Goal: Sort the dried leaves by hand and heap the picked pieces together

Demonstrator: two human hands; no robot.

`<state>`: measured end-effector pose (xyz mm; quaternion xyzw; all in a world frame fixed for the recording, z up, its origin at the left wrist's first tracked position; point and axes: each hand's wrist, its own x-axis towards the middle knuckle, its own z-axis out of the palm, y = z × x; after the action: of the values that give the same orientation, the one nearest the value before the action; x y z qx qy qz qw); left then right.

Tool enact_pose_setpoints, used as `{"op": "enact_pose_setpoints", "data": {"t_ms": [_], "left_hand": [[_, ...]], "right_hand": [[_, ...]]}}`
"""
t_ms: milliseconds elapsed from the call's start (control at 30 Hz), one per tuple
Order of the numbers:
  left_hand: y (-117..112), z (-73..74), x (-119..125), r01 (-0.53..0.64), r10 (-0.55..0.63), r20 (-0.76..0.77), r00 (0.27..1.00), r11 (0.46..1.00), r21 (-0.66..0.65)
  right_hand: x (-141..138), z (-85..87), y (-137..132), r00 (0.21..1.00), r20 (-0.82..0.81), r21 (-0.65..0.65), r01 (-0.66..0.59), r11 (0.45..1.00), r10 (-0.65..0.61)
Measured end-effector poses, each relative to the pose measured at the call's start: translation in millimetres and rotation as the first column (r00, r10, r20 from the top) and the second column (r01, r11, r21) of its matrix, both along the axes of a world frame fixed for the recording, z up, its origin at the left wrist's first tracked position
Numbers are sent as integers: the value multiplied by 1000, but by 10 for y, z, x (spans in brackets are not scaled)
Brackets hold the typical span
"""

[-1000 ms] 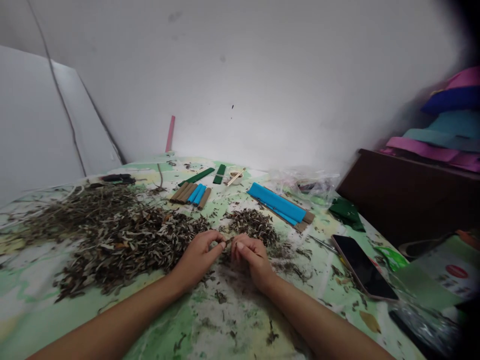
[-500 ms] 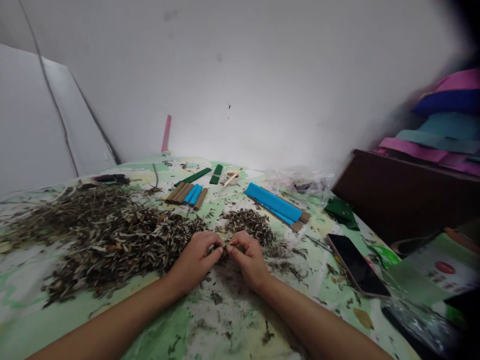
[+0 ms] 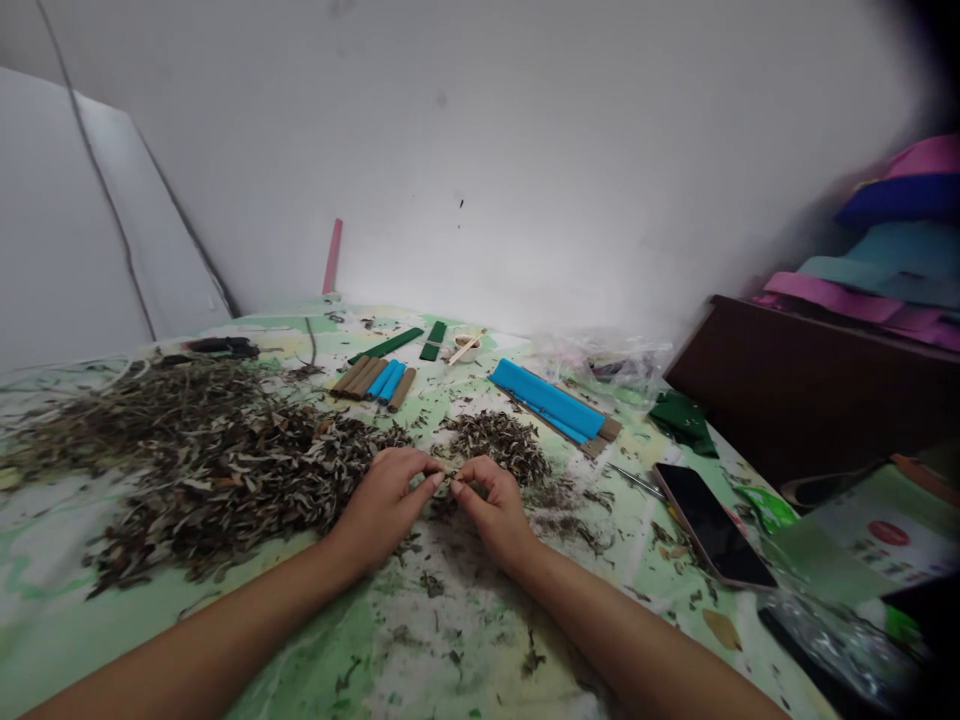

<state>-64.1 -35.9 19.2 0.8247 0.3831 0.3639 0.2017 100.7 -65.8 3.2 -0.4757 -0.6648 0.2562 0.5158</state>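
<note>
My left hand (image 3: 386, 500) and my right hand (image 3: 489, 507) meet fingertip to fingertip over the green patterned table (image 3: 315, 640). Both pinch the same small dried leaf or twig (image 3: 443, 479) between thumb and fingers. A large heap of dried leaves and stems (image 3: 195, 450) spreads out to the left of my left hand. A smaller pile of dried leaves (image 3: 496, 442) lies just beyond my right hand. Crumbs of leaf litter the table under my wrists.
Brown and blue rolled sticks (image 3: 379, 381) lie behind the piles, with green strips (image 3: 409, 342), a small cup (image 3: 468, 349) and a long blue roll (image 3: 551, 399). A dark phone (image 3: 711, 522) lies right, near green cloth (image 3: 682, 420) and a dark cabinet (image 3: 810, 390).
The view has shifted slightly. My hands stay together, the fingers working the small piece between them; the right fingertips have parted a little from the left.
</note>
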Motion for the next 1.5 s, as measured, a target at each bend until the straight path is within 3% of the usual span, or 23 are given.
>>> {"op": "enact_pose_setpoints", "data": {"t_ms": [300,667,967,1133,1267,1367,1433,1500], "left_hand": [[23,-27,2,-26,28,48,998,999,-45],[-24,28,19,51,-49,-100,994,998,22],[-51,56,19,35,-34,-91,995,999,6],[-14,69,-5,-48,48,-76,996,999,0],[5,77,-18,-75,88,-166,982,994,81],[2,79,-24,-85,118,-208,971,983,160],[-6,70,-28,-56,96,-207,974,980,190],[-22,48,-28,20,22,-200,980,979,202]], "right_hand": [[-4,-3,-4,1000,-24,-70,-14,997,12],[-3,-22,16,999,38,-96,31,995,-27],[10,-13,17,994,-64,-67,81,994,-86],[41,-23,52,978,-179,-157,81,984,-109],[-10,3,17,996,72,-54,-52,997,56],[-50,52,-44,941,298,29,-179,983,163],[-31,122,-70,913,363,81,-230,970,187],[42,233,-61,920,367,144,-200,969,136]]}}
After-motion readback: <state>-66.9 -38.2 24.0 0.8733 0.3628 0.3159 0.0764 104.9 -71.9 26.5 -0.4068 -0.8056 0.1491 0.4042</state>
